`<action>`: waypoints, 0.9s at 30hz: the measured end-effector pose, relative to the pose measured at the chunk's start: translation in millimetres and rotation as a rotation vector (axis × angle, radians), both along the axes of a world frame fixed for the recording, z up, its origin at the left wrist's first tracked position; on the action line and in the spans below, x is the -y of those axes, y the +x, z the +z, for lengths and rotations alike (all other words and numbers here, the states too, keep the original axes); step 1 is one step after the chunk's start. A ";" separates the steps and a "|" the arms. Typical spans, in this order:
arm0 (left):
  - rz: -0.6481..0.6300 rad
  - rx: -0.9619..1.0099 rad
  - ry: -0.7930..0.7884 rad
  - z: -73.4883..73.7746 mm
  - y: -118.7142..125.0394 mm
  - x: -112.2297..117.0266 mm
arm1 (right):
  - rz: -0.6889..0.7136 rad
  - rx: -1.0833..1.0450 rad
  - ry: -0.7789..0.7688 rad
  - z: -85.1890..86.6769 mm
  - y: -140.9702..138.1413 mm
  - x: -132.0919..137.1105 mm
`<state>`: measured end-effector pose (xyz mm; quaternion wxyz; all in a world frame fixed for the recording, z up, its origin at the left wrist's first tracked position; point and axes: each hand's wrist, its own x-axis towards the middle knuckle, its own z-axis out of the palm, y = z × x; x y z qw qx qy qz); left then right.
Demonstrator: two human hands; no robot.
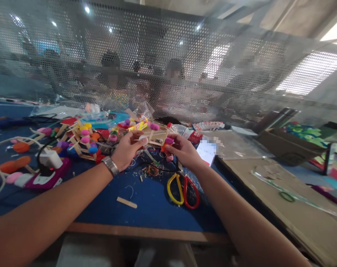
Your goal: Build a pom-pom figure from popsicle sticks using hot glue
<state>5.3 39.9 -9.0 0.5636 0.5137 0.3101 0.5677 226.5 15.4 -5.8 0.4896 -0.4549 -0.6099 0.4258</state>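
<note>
Both my hands hold a small frame of wooden craft sticks [158,136] with pink and purple pompoms at its corners, above the blue table mat [146,200]. My left hand [128,149], a metal watch on its wrist, grips the frame's left side and pinches a white pompom [143,139]. My right hand [182,150] grips the frame's right side near a pink pompom [169,140]. Scissors with a yellow and a red handle [183,189] lie just below my right wrist. A loose craft stick [126,202] lies on the mat between my forearms.
A finished stick-and-pompom structure [79,142], a white charger on a purple power strip [50,163] and orange and pink pompoms crowd the left. Brown cardboard [282,193] and a box [287,146] lie to the right. A perforated screen [168,66] stands behind, with people beyond it.
</note>
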 end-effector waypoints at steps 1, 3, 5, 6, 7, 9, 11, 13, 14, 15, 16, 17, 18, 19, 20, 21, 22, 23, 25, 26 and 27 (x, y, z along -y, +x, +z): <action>0.017 -0.091 0.044 -0.6 -0.9 -0.4 | 0.007 0.043 0.016 -0.3 2.3 -1.1; 0.040 -0.283 0.145 -1.3 -2.5 -0.1 | 0.010 0.151 0.043 -1.4 6.0 -2.7; 0.031 -0.461 0.245 -1.2 -3.8 1.7 | -0.003 0.281 0.067 -2.6 8.4 -3.5; 0.025 -0.550 0.294 -0.7 -4.3 3.2 | -0.016 0.349 0.090 -3.0 9.0 -3.6; 0.019 -0.640 0.341 0.0 -4.7 5.0 | -0.031 0.416 0.121 -3.2 9.2 -3.4; 0.027 -0.825 0.421 1.9 -5.3 9.0 | -0.051 0.541 0.193 -2.9 8.4 -2.6; 0.050 -0.983 0.483 4.2 -5.7 12.3 | -0.047 0.628 0.253 -2.2 6.6 -1.6; 0.073 -1.086 0.513 6.3 -5.9 14.0 | -0.015 0.662 0.284 -1.9 4.6 -0.9; 0.085 -1.118 0.515 7.1 -5.9 14.3 | 0.007 0.668 0.297 -2.1 4.0 -0.7; 0.094 -1.140 0.510 7.6 -6.0 14.1 | 0.027 0.674 0.306 -2.5 3.7 -0.8; 0.101 -1.153 0.503 7.9 -6.0 13.7 | 0.043 0.686 0.311 -3.1 3.8 -1.0; 0.106 -1.159 0.495 8.0 -6.1 13.1 | 0.050 0.704 0.309 -4.0 4.3 -1.3; 0.108 -1.163 0.488 7.9 -6.2 12.4 | 0.050 0.730 0.306 -4.8 5.1 -1.7; 0.111 -1.164 0.483 7.5 -6.4 11.8 | 0.042 0.761 0.304 -5.7 6.1 -2.1; 0.116 -1.163 0.479 7.1 -6.5 11.3 | 0.029 0.792 0.306 -6.4 7.3 -2.5; 0.122 -1.161 0.477 6.7 -6.7 11.0 | 0.015 0.820 0.312 -6.9 8.3 -2.9; 0.128 -1.159 0.475 6.4 -6.8 10.8 | 0.002 0.841 0.323 -7.1 9.2 -3.2; 0.132 -1.158 0.474 6.1 -6.9 10.7 | -0.006 0.855 0.333 -7.0 9.8 -3.5; 0.133 -1.157 0.475 5.6 -7.1 10.9 | -0.013 0.871 0.347 -6.2 10.2 -3.6; 0.130 -1.157 0.477 5.5 -7.1 11.0 | -0.014 0.874 0.348 -5.5 10.0 -3.6; 0.125 -1.159 0.479 5.3 -7.2 11.1 | -0.017 0.874 0.347 -4.9 9.8 -3.6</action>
